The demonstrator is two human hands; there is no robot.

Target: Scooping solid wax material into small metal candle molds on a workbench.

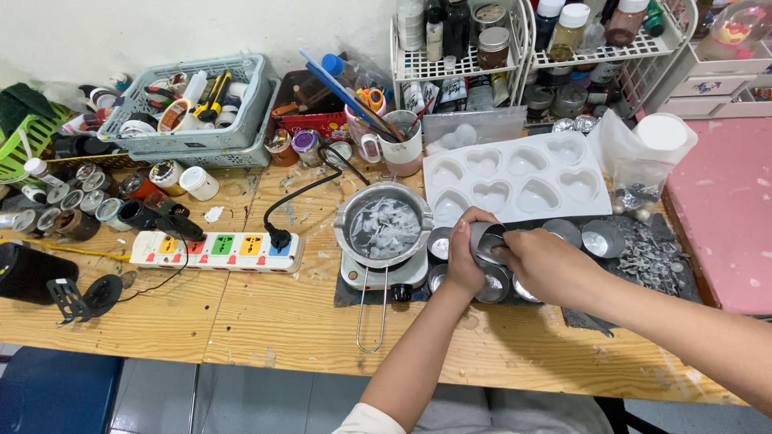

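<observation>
Your left hand (465,255) wraps its fingers around a small metal tin (486,239), lifted just above the other tins beside the melting pot (383,225). Your right hand (540,261) reaches across, fingers pinched inside the tin's mouth

white heart mould (515,181) | silver tin cup (485,239) | pink board (724,201)
</observation>
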